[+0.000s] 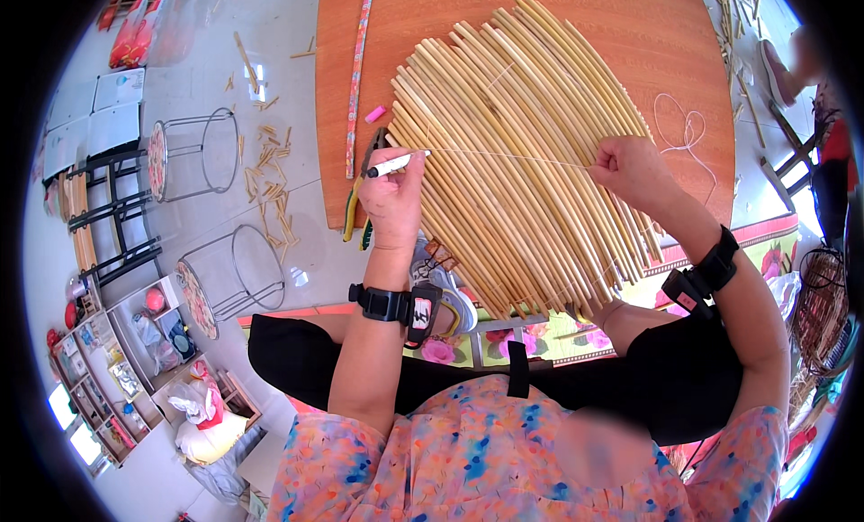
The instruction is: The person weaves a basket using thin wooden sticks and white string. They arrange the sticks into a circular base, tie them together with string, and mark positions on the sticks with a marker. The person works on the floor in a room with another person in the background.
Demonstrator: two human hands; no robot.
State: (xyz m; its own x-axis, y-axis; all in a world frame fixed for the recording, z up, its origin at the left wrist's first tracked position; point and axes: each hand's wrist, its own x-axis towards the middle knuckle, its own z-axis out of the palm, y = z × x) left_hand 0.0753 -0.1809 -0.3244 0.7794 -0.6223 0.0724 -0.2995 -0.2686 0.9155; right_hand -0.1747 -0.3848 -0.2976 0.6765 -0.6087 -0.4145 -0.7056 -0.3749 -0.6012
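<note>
A mat of pale bamboo-like sticks (504, 198), laid side by side, slants across the table in front of me. My left hand (391, 202) is closed round a white marker pen (389, 166) at the mat's left edge. From there a thin white string (517, 155) runs taut across the sticks to my right hand (634, 173), whose fingers are pinched on it over the right part of the mat. Whether the left fingers also grip the string is hard to see. Slack string (686, 130) loops on the table past the mat's right edge.
The brown table (621, 4) carries a long patterned strip (362, 63), a small pink piece (375, 114) and pliers with yellow-green handles (349, 216) by my left hand. Stools (160, 160) and stick offcuts (270, 184) are on the floor at left. Another person's foot (776, 72) shows at right.
</note>
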